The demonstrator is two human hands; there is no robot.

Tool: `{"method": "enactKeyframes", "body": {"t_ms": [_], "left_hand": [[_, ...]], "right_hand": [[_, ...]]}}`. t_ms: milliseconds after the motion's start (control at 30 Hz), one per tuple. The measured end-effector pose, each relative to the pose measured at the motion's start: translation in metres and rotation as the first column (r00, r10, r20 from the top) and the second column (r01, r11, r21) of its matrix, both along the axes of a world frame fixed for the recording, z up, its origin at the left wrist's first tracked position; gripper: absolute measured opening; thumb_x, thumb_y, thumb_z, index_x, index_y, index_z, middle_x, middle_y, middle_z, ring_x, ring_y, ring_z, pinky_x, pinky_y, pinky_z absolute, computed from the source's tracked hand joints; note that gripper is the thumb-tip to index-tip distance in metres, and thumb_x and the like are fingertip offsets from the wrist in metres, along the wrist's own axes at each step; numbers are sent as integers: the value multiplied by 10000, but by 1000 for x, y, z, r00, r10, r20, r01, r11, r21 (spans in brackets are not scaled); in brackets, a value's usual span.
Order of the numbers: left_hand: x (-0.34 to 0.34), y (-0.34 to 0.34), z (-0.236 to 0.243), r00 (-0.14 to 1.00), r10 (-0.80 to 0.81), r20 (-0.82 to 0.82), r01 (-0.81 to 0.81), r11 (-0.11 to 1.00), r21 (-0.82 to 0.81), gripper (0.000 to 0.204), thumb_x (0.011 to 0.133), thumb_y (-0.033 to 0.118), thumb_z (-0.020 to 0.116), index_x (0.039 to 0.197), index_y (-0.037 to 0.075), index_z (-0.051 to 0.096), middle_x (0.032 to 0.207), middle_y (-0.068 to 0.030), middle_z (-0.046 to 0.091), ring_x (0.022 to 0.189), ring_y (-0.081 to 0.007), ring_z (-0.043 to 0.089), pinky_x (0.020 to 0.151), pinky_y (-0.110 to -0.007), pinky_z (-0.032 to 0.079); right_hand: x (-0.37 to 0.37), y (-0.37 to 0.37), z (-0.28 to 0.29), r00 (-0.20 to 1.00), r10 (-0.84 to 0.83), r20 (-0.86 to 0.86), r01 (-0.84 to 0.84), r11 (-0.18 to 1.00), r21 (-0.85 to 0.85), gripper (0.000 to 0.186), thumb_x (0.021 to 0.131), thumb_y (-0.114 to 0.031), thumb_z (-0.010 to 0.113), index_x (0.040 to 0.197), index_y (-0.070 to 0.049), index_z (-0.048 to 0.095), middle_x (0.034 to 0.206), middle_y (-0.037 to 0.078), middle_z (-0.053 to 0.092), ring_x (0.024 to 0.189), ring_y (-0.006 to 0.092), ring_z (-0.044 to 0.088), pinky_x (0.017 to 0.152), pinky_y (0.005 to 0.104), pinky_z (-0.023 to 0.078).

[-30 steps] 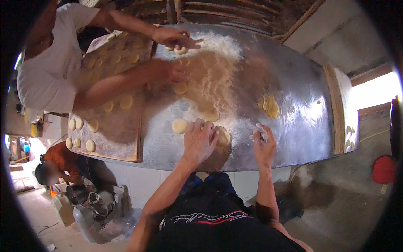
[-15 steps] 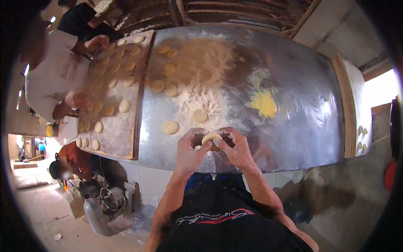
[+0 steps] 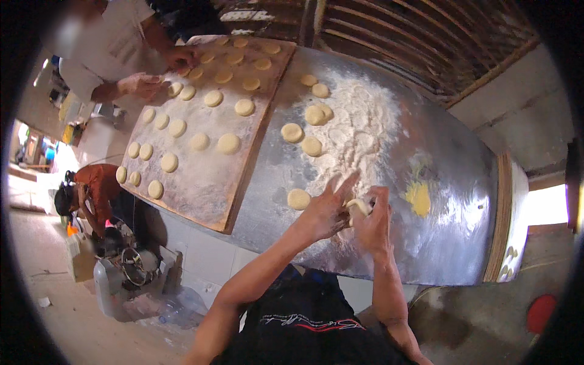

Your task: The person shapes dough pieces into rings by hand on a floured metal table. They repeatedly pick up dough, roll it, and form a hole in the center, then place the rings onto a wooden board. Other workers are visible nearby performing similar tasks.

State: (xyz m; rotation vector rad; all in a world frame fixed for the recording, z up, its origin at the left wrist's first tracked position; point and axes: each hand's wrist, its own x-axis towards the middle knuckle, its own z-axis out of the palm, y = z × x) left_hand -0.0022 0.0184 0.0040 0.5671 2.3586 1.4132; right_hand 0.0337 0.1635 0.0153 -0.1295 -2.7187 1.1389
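Observation:
A pale, curved piece of dough point(image 3: 360, 205) is pinched in my right hand point(image 3: 374, 228), just above the metal tabletop. My left hand point(image 3: 326, 213) is beside it, off the dough, its fingers stretched out over the near end of a heap of white flour point(image 3: 359, 115). Whatever lies beneath those fingers is mostly hidden. A flat dough round point(image 3: 298, 199) lies on the metal just left of my left hand. Farther away, several more rounds, one of them a dough round point(image 3: 312, 146), rest along the flour's left side.
A floured wooden board point(image 3: 210, 170) with rows of dough rounds covers the table's left part. Across it a person's hand point(image 3: 141, 85) reaches over the rounds. A yellow soft mass point(image 3: 418, 198) sits right of the flour. Stacked boards point(image 3: 502, 213) stand at the right end.
My left hand has let go of the dough piece and stretched out over the flour. The dough stays in my right hand. The whole view has turned and shifted left.

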Motion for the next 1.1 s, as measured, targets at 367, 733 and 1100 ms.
{"method": "enactKeyframes", "body": {"t_ms": [367,733,1100], "left_hand": [[19,16,-12,610,602,516,-789,400,466,607,959,134,445,1498,94,167,946,-91,595,702,-113,504,658,-271,454],[63,40,-21,207,747,-632,-436,649,624,551,980,27,379,1498,54,192,941,-123,573,815,-173,561,754,-285,450],[76,9,-15,593,760,265,-716,348,605,430,1010,235,402,1384,34,332,865,-96,515,697,-180,488,652,-299,461]], "right_hand": [[11,-21,-13,955,253,157,26,452,-891,694,727,-59,654,1266,-85,219,1009,66,459,923,165,512,770,302,473],[39,10,-7,788,611,70,-93,230,-969,518,938,-358,484,1314,-161,188,1162,148,460,1062,243,539,832,364,482],[50,-7,-3,811,585,7,-168,244,-955,676,929,-711,184,1253,-122,255,869,87,469,755,184,490,707,311,424]]}}
